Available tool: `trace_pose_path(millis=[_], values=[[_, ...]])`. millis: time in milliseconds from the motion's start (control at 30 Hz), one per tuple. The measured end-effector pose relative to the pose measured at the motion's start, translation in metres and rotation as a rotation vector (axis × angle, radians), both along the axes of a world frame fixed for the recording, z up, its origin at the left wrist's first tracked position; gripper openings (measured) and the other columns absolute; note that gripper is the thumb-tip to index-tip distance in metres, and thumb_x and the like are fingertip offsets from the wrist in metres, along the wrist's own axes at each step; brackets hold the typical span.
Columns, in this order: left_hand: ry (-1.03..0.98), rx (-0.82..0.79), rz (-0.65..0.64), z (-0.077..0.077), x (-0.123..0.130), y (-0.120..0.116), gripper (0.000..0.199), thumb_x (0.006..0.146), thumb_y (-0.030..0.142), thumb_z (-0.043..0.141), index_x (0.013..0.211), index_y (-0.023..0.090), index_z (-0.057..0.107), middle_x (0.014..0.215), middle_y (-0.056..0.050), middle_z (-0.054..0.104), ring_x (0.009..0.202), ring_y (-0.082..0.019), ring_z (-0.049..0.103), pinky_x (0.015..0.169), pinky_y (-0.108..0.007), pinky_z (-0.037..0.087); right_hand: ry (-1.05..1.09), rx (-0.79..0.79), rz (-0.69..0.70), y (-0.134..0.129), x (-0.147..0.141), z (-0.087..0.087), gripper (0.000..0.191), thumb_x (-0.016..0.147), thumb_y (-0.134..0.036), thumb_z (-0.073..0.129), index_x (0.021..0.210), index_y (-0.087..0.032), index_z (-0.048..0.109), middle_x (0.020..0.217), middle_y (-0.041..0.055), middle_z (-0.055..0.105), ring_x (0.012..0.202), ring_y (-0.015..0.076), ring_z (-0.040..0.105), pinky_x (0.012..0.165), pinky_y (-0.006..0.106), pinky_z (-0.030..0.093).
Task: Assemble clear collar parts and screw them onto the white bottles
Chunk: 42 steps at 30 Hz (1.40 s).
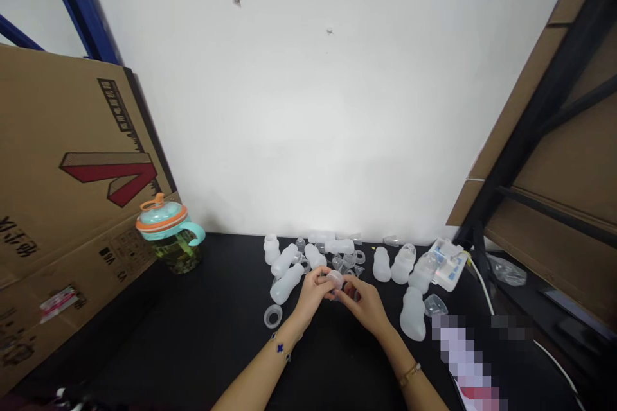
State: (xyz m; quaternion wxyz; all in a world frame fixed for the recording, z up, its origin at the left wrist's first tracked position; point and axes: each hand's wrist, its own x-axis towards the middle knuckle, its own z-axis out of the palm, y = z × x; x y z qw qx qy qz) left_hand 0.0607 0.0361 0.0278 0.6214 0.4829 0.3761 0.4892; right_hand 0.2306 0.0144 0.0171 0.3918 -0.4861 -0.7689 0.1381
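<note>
Your forearms [260,382] come in from the bottom edge over a black tabletop [216,282]. Your left hand [313,292] and right hand [366,304] meet, fingers closed in a narrow pinch on a small clear plastic piece [335,280], held between them. Translucent bottle bodies [286,284] lie and stand on both sides; a clear ring [272,316] sits near your left wrist. Far left, a teal-lidded sippy cup [168,234] stands beside a cardboard box [72,160].
</note>
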Motion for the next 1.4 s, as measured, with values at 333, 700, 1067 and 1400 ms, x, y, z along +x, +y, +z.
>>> trace_pose_path(millis=[333,700,1067,1400], values=[[0.007,-0.004,0.031,-0.0001,0.0006,0.0003,0.024,0.066,0.029,0.073,0.083,0.016,0.061,0.065,0.000,0.070,0.056,-0.013,0.064,0.053,-0.021,0.051,-0.010,-0.004,0.000,0.0003,-0.0008,0.0018,0.022,0.093,-0.043,0.060,0.103,-0.024,0.065,0.070,-0.0027,0.063,0.061,0.0149,0.059,0.056,0.023,0.043],[0.192,0.190,0.150,0.0012,0.0027,-0.0049,0.018,0.076,0.031,0.066,0.087,0.017,0.061,0.060,0.003,0.060,0.056,-0.015,0.059,0.048,-0.022,0.050,0.079,-0.051,-0.014,0.0012,-0.0009,0.0018,0.020,0.094,-0.041,0.058,0.104,-0.024,0.062,0.073,-0.0032,0.064,0.061,0.0136,0.060,0.056,0.022,0.043],[0.349,0.421,0.168,-0.0055,0.0029,-0.0044,0.014,0.082,0.024,0.062,0.095,0.019,0.060,0.075,-0.001,0.073,0.068,-0.017,0.067,0.058,-0.022,0.047,0.089,-0.051,-0.046,0.0008,0.0002,0.0049,0.018,0.094,-0.037,0.054,0.101,-0.023,0.064,0.072,-0.0017,0.064,0.061,0.0149,0.060,0.056,0.023,0.042],[0.433,0.454,0.188,-0.0062,0.0042,-0.0066,0.012,0.081,0.021,0.062,0.089,0.021,0.053,0.066,0.003,0.068,0.059,-0.014,0.062,0.054,-0.020,0.041,0.082,-0.058,-0.043,-0.0021,-0.0010,0.0095,0.017,0.092,-0.034,0.056,0.093,-0.022,0.067,0.071,-0.0010,0.065,0.062,0.0148,0.059,0.055,0.022,0.041]])
